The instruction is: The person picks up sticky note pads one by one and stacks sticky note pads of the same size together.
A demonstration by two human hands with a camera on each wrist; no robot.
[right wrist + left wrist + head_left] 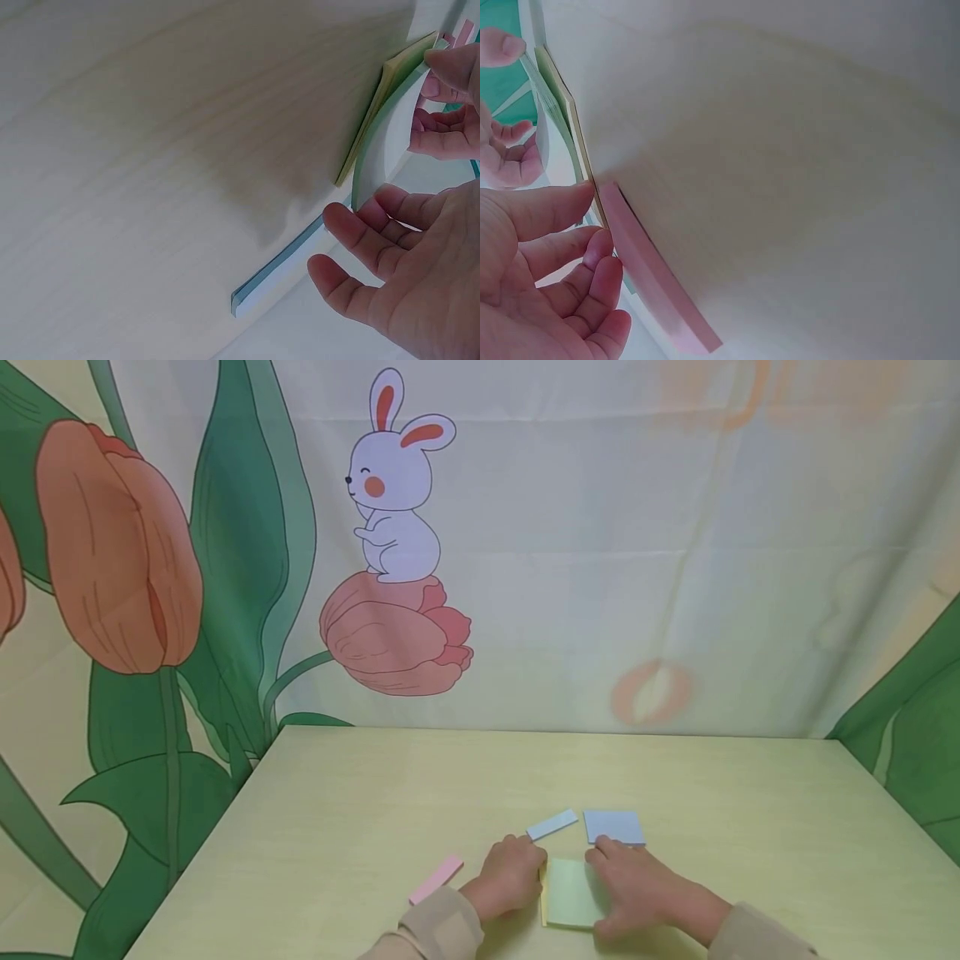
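A light green sticky note pad point(570, 897) lies over a yellow sticky note pad point(544, 912), whose left edge peeks out. My left hand point(512, 872) pinches the far left corner of the green pad, its other fingers curled. On the right side, my right hand point(641, 889) grips the same pad, thumb toward the near edge and fingers at the far edge. Seen from the right wrist, the green pad point(375, 142) bows up at an end from the yellow pad point(386, 94). My left fingertips partly hide the corner they hold.
A blue square pad point(615, 825) lies just beyond my right hand. Beside it is a narrow light blue pad point(552, 824), set at a slant. A narrow pink pad point(437, 881) lies left of my left hand. A curtain with a printed rabbit point(401, 539) hangs behind the pale table point(337, 793).
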